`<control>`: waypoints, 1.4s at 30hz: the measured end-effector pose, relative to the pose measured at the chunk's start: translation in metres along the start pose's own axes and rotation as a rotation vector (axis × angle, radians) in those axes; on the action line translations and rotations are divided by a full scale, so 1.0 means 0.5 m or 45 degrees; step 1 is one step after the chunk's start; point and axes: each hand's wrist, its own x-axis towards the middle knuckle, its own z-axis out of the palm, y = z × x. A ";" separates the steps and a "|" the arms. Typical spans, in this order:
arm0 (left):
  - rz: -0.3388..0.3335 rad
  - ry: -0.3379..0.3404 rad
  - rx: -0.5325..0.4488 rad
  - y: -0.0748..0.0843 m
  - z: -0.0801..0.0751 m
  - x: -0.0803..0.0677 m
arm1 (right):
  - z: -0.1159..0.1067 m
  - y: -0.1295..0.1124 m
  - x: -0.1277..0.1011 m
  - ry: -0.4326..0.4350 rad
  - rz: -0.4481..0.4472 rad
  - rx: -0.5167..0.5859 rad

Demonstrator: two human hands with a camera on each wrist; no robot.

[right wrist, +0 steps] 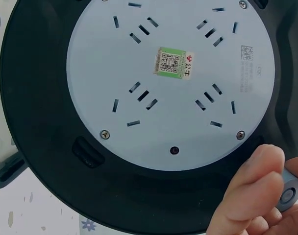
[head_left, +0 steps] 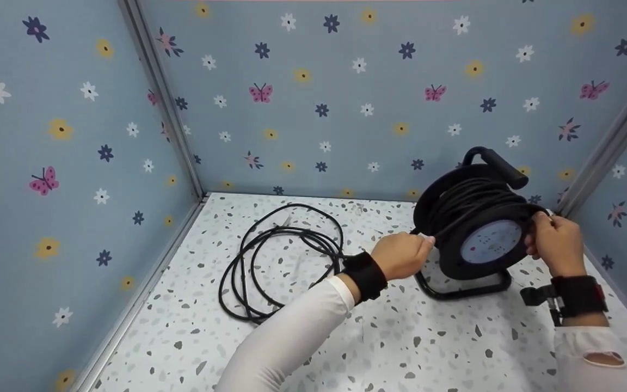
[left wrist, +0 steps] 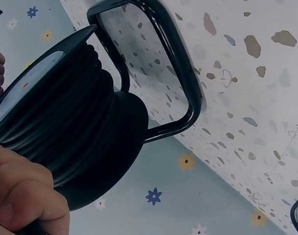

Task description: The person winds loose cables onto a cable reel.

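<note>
A black cable reel [head_left: 474, 228] with a pale blue socket face [right wrist: 171, 83] stands on its tube stand [left wrist: 183, 98] at the right of the speckled table. My left hand [head_left: 425, 245] pinches the black cable [head_left: 444, 228] just where it runs onto the drum; its curled fingers [left wrist: 21, 200] show beside the wound cable. My right hand [head_left: 536, 234] grips a small grey knob [right wrist: 288, 191] at the reel's right rim, fingers [right wrist: 252, 191] curled round it. The loose rest of the cable [head_left: 281, 261] lies in loops on the table to the left.
Flower-patterned blue walls [head_left: 346, 98] close the table in at the left, back and right. The reel's carry handle [head_left: 501, 166] points up toward the back wall. Bare speckled tabletop [head_left: 400, 337] lies in front of the reel and the loops.
</note>
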 end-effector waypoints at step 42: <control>-0.710 0.684 -0.653 -0.450 -0.135 -0.089 | -0.001 0.015 0.007 0.015 0.038 0.023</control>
